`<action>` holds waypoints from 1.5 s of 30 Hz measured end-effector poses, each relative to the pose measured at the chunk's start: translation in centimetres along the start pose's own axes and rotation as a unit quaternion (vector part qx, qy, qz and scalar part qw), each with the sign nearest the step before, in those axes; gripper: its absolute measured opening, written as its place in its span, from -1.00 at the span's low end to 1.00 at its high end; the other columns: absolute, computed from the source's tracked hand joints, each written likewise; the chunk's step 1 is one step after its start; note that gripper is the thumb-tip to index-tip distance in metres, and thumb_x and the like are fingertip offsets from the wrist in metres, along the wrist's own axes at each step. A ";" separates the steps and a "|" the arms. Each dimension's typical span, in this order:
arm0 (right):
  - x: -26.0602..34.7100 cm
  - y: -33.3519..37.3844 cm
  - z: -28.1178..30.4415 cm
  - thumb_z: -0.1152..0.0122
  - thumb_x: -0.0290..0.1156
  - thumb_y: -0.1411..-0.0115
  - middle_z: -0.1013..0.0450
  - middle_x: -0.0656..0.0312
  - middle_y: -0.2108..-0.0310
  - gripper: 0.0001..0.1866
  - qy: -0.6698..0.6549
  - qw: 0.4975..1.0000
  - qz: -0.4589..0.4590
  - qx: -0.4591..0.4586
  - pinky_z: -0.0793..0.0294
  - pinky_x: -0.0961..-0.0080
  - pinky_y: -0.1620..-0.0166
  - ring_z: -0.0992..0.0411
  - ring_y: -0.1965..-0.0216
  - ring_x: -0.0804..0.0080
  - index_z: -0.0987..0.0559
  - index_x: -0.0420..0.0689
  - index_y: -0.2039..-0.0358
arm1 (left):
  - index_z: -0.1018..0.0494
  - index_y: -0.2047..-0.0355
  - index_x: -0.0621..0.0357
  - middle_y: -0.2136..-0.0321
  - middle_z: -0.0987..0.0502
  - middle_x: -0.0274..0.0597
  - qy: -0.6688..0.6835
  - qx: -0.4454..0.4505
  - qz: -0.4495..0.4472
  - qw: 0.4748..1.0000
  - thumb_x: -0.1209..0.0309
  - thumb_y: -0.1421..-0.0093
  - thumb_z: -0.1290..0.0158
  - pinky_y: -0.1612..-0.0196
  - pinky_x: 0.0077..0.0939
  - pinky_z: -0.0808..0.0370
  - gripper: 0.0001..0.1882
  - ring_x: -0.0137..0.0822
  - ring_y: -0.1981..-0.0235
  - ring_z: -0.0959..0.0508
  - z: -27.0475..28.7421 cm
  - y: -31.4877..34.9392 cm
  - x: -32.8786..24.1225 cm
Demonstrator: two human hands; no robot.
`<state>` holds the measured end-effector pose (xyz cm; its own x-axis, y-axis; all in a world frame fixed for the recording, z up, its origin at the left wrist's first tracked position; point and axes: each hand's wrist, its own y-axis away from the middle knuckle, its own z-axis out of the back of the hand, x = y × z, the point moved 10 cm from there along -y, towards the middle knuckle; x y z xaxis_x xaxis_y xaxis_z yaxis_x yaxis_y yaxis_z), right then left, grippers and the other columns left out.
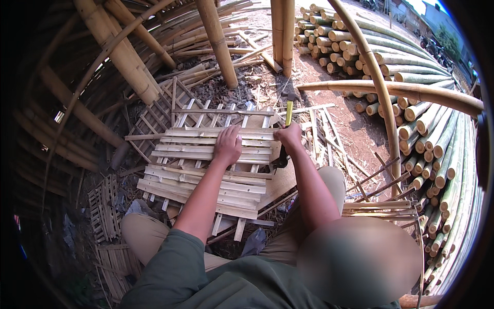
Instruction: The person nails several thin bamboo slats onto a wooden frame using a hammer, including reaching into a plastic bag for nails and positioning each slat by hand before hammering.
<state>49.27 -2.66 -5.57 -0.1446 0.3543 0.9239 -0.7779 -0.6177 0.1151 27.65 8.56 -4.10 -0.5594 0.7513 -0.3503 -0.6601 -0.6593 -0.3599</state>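
A panel of split bamboo slats (206,188) lies before my knees, its pale strips laid side by side across several crosspieces. My left hand (228,147) rests on the upper slats, its fingers stretched out flat over them. At the panel's right end, my right hand (289,136) is closed around a yellow-and-black hand tool (289,112). Its yellow part points away from me, above the fist. The fingers hide much of the tool, and I cannot make out its exact kind. A black piece shows just below the fist, beside the slat ends.
Cut bamboo poles (427,121) are stacked along the right. Upright bamboo posts (217,44) stand beyond the panel, and a curved pole (378,82) arches at the right. Loose strips (329,136) litter the ground right of my hand. Small slatted panels (105,206) lie at left.
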 end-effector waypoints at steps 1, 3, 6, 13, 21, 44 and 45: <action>-0.2 -0.4 -0.1 -0.34 -0.54 0.22 -0.51 0.07 0.52 -0.80 -0.001 1.000 -0.004 0.001 -0.47 0.38 0.35 -0.53 0.46 0.26 -0.51 -0.30 0.55 | -0.29 -0.16 0.16 -0.17 -0.32 -0.04 0.009 0.004 -0.003 1.000 0.29 -0.29 0.19 -0.36 -0.21 -0.02 -0.54 -0.12 -0.25 -0.23 0.1 0.0 0.1; -0.3 -0.9 -0.6 -0.36 -0.56 0.22 -0.47 0.13 0.52 -0.76 -0.014 1.000 -0.007 0.021 -0.44 0.43 0.39 -0.46 0.48 0.37 -0.46 -0.28 0.52 | -0.28 -0.17 0.17 -0.19 -0.30 -0.03 0.015 0.008 -0.004 1.000 0.28 -0.30 0.20 -0.36 -0.21 0.00 -0.54 -0.12 -0.27 -0.21 0.3 0.0 0.2; -0.6 -1.3 -1.1 -0.29 -0.56 0.19 -0.52 0.00 0.48 -0.80 -0.033 0.999 0.003 0.023 -0.47 0.36 0.33 -0.54 0.41 0.22 -0.51 -0.33 0.50 | -0.25 -0.20 0.17 -0.27 -0.20 -0.01 0.050 0.007 0.005 0.999 0.28 -0.31 0.21 -0.39 -0.12 0.10 -0.52 -0.09 -0.34 -0.11 1.5 0.4 0.4; -0.2 -1.0 -0.4 -0.27 -0.40 0.01 -0.53 -0.11 0.47 -0.75 0.094 0.995 0.035 0.006 -0.46 0.29 0.34 -0.55 0.42 0.13 -0.55 -0.39 0.47 | -0.12 -0.30 0.13 -0.40 0.12 0.03 -0.010 0.311 0.049 0.949 0.24 -0.31 0.09 -0.40 -0.03 0.25 -0.42 -0.05 -0.43 0.24 4.8 5.5 0.8; 6.0 3.9 -3.4 -0.02 -0.35 -0.21 -0.40 -0.34 0.17 -0.65 0.255 0.924 0.285 -0.005 -0.38 -0.01 0.02 -0.37 0.10 -0.22 -0.57 -0.45 0.41 | -0.06 -0.34 0.15 -0.41 0.23 0.05 -0.027 0.430 0.138 0.892 0.15 -0.28 0.05 -0.41 -0.05 0.26 -0.31 -0.06 -0.44 0.32 10.7 17.4 4.5; 3.6 3.2 -3.5 -0.34 -0.14 -0.08 -0.34 -0.25 -0.06 -0.56 0.350 0.921 0.167 -0.031 -0.40 0.11 0.00 -0.35 -0.01 -0.12 -0.62 -0.39 0.48 | -0.47 0.09 0.49 0.08 -0.50 0.34 -0.027 0.312 0.481 0.819 0.01 -0.25 0.05 -0.11 -0.18 -0.39 -0.37 0.14 -0.02 -0.50 14.8 26.2 14.9; 3.1 2.5 -3.0 -0.39 -0.15 -0.03 -0.48 -0.25 0.17 -0.55 0.333 0.925 0.176 -0.045 -0.47 0.15 0.12 -0.47 0.18 -0.08 -0.61 -0.39 0.54 | -0.47 0.09 0.49 0.08 -0.50 0.34 -0.025 0.313 0.478 0.820 0.01 -0.25 0.05 -0.11 -0.18 -0.39 -0.37 0.14 -0.02 -0.50 14.6 26.0 14.7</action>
<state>45.06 -0.95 -3.49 -0.7201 0.5154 0.4646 -0.6544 -0.7271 -0.2077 -5.07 2.93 -6.02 -0.9811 -0.0893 -0.1718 -0.0273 -0.8149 0.5790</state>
